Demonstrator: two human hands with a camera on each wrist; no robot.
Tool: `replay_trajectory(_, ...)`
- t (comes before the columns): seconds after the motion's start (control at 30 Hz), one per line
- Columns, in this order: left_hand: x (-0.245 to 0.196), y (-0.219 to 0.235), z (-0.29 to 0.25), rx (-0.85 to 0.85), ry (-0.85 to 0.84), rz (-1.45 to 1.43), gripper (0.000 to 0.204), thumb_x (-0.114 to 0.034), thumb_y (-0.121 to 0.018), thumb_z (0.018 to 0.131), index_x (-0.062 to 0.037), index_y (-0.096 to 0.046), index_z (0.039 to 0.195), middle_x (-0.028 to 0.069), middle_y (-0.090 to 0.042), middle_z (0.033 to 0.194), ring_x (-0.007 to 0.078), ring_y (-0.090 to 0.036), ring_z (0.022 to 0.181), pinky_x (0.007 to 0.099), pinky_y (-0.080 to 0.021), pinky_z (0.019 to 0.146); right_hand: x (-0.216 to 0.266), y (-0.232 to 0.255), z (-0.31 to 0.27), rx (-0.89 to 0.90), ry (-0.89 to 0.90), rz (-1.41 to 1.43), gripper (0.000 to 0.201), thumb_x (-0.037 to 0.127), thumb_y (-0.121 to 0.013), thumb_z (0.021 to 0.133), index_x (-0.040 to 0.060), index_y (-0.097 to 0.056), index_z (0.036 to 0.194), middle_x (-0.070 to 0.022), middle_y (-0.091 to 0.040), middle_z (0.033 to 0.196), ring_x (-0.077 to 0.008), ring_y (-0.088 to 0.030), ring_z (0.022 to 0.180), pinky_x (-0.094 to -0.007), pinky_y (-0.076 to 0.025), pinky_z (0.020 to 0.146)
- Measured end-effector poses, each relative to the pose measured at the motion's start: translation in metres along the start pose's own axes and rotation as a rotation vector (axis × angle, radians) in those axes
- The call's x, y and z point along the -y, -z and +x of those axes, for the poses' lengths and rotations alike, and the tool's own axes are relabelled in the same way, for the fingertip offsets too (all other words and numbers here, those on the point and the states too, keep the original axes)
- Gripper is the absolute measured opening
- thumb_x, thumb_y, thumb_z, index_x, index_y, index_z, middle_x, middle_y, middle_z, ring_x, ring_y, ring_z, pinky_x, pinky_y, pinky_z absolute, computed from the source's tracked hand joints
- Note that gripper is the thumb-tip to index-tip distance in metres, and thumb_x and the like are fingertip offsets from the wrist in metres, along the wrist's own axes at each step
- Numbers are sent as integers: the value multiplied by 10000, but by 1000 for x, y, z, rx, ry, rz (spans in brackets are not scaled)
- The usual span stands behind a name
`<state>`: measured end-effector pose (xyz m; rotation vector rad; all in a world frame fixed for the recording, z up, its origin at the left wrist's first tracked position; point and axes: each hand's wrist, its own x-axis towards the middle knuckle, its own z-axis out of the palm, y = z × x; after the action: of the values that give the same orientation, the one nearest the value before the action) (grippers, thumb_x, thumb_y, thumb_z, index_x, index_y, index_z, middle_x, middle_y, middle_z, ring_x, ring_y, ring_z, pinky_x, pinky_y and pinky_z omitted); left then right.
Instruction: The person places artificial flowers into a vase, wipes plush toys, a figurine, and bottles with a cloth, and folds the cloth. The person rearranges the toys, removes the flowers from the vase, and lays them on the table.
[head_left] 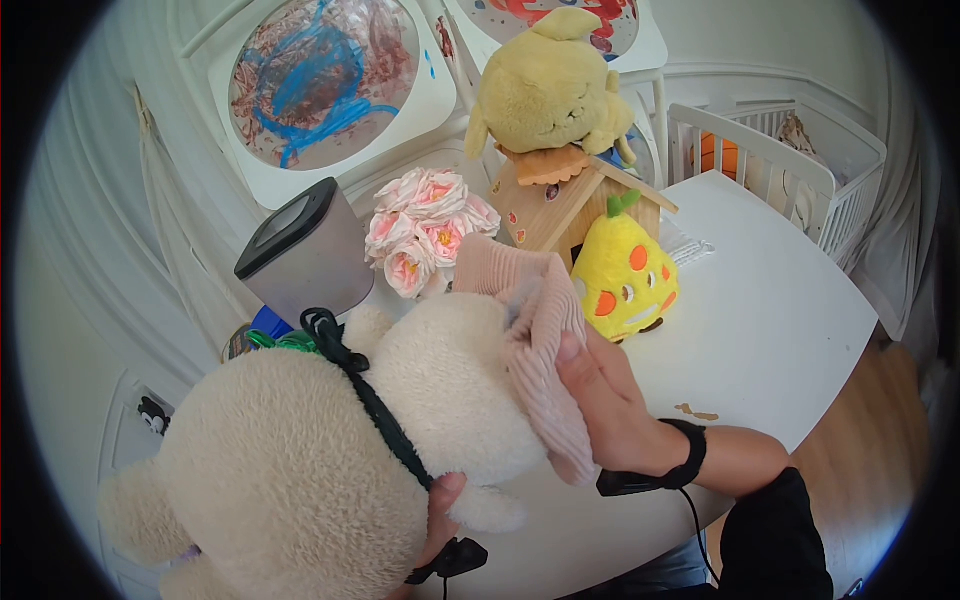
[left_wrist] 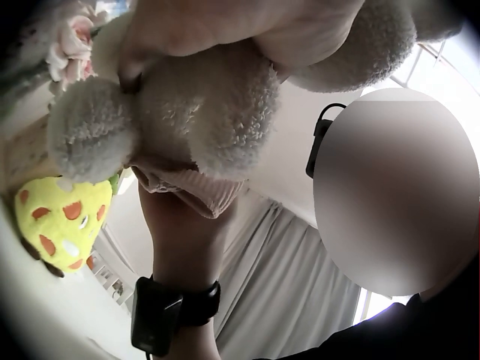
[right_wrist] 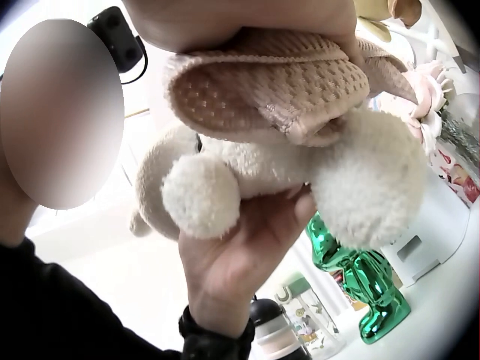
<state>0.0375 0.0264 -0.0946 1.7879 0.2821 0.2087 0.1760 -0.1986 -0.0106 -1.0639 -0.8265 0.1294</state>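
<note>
A cream plush toy with a dark green cord round its neck lies tilted, its head toward the lower left. My left hand grips its body from underneath; in the right wrist view the palm and fingers of that hand support the plush between its round limbs. A pink ribbed knit garment sits at the lower end of the body. With thumb on top, my right hand pinches the garment's edge. The garment gapes open beside the plush legs in the right wrist view.
On the white table stand a wooden house with a yellow-beige plush on top, a yellow plush, pink flowers and a grey bin. A shiny green figure shows in the right wrist view.
</note>
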Motion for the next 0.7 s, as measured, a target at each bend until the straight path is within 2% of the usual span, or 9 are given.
replay_trajectory(0.1, 10, -8, 1, -3, 46, -217, 882, -472, -669, 773, -14, -377, 1468, 163, -540, 1377, 318, -577, 1225, 435, -495, 1000, 12, 15, 9, -4, -248, 98, 472, 362, -407, 1098, -13, -510, 1365, -40, -612, 1147, -78, -536, 1002, -245, -449, 865)
replay_trajectory(0.13, 6, -11, -4, 6, 61, -212, 882, -472, -669, 773, -14, -377, 1468, 163, -540, 1377, 318, -577, 1225, 435, -495, 1000, 14, 14, 12, -61, -279, 143, 446, 363, -441, 1088, -6, -569, 1303, -24, -637, 1051, -54, -547, 907, -222, -448, 786)
replay_trajectory(0.23, -37, -29, -12, 10, 228, -319, 889, -463, -685, 757, -10, -384, 1461, 167, -572, 1333, 330, -615, 1158, 444, -531, 940, 17, 24, 19, -38, -394, 114, 450, 372, -459, 1077, -16, -616, 1242, -35, -646, 1000, -64, -561, 866, -221, -454, 773)
replay_trajectory(0.3, -37, -28, -11, -52, 165, -272, 902, -468, -693, 748, -9, -385, 1461, 176, -572, 1334, 343, -615, 1162, 452, -534, 947, 14, 31, 23, -40, -424, 96, 455, 381, -480, 1064, -19, -640, 1212, -42, -658, 990, -73, -571, 857, -226, -460, 771)
replay_trajectory(0.33, -35, -24, -10, -25, 95, -246, 912, -526, -675, 778, -18, -380, 1475, 173, -557, 1376, 355, -595, 1203, 454, -516, 989, 11, 34, 25, -29, -451, 72, 461, 389, -501, 1051, -22, -663, 1183, -49, -669, 980, -82, -582, 848, -231, -465, 770)
replay_trajectory(0.47, -26, -18, 0, 30, 61, -298, 904, -527, -668, 788, -20, -379, 1477, 171, -554, 1382, 354, -590, 1211, 455, -513, 994, -1, 39, 29, -51, -485, 173, 488, 415, -536, 1023, -23, -680, 1184, -65, -693, 1026, -98, -601, 883, -250, -476, 796)
replay_trajectory(0.57, -24, -18, 3, 63, 22, -359, 896, -528, -661, 797, -22, -377, 1480, 170, -551, 1388, 353, -584, 1219, 456, -509, 999, -10, 43, 31, 33, -538, 250, 508, 429, -567, 1002, -23, -680, 1205, -71, -706, 1071, -112, -621, 918, -265, -485, 823)
replay_trajectory(0.63, -24, -17, 4, 82, -9, -401, 890, -528, -656, 804, -23, -376, 1482, 168, -549, 1392, 352, -581, 1225, 457, -507, 1003, -21, 45, 33, 131, -680, 347, 387, 334, -555, 1044, 9, -650, 1231, -56, -692, 1114, -71, -646, 951, -235, -519, 824)
replay_trajectory(0.7, -25, -16, 9, 100, -52, -447, 885, -528, -651, 811, -24, -375, 1484, 167, -547, 1396, 352, -577, 1230, 458, -504, 1006, -42, 45, 32, 181, -641, 341, 419, 370, -563, 1025, 19, -658, 1232, -62, -692, 1129, -98, -649, 962, -256, -511, 837)
